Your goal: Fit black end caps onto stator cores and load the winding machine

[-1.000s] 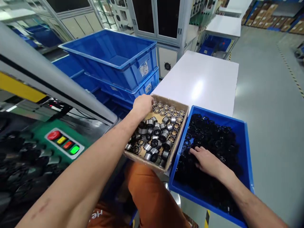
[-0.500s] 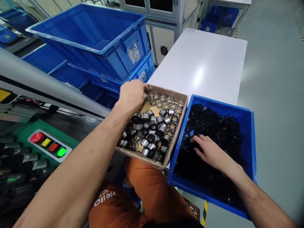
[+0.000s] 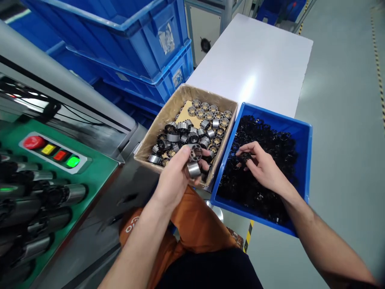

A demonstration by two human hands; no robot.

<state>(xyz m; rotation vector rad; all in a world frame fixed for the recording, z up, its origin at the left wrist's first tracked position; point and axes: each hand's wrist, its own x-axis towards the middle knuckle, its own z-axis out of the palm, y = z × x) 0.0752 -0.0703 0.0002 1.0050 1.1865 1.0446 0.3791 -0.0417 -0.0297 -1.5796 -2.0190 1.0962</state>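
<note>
Two silvery stator cores [image 3: 194,170], slotted metal rings, sit in the fingers of my left hand [image 3: 174,178], which is closed around them above the near side of a cardboard box [image 3: 168,107]. More stator cores [image 3: 182,127] lie in that box, some upright in rows at the far end, others heaped with black ends showing. To the right, my right hand [image 3: 264,166] pinches a small black plastic ring [image 3: 245,156] over a blue bin [image 3: 304,160]. Dark plastic rings [image 3: 270,136] of the same sort fill the bin in a loose pile.
Behind the box and bin stretches a white tabletop [image 3: 264,60]. Stacked blue crates [image 3: 144,52] stand at the back left. On the left, a green machine panel [image 3: 99,138] carries a button box [image 3: 51,150] and rows of metal cylinders [image 3: 42,208]. My legs [image 3: 204,224] are below.
My left hand has come from the box's far left corner toward me, now with two stator cores in it. My right hand has lifted slightly with a black ring between its fingers.
</note>
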